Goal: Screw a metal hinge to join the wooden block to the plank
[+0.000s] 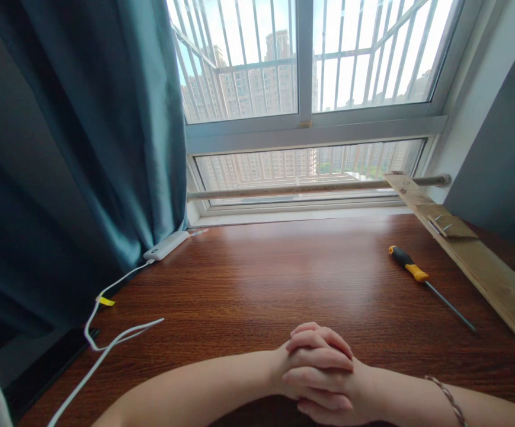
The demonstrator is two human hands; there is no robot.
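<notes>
My left hand (289, 369) and my right hand (350, 388) are clasped, their fingers interlaced, at the near edge of the brown wooden table (257, 279). No object shows between them. A twisted bracelet (447, 396) circles my right wrist. To the right and farther off, apart from both hands, a screwdriver (416, 273) with a black and yellow handle lies with its shaft pointing toward the near right. Beyond it, a long wooden board (483, 276) slants along the table's right side. A small wood piece (455, 224) with two screws or nails sits on that board.
A white power strip or adapter (167, 245) lies at the back left by the blue curtain (154, 148). Its white cable (101, 356) with a yellow tag (105, 301) loops across the left side. Behind the table is a barred window (248, 65) with a horizontal rail (293, 190).
</notes>
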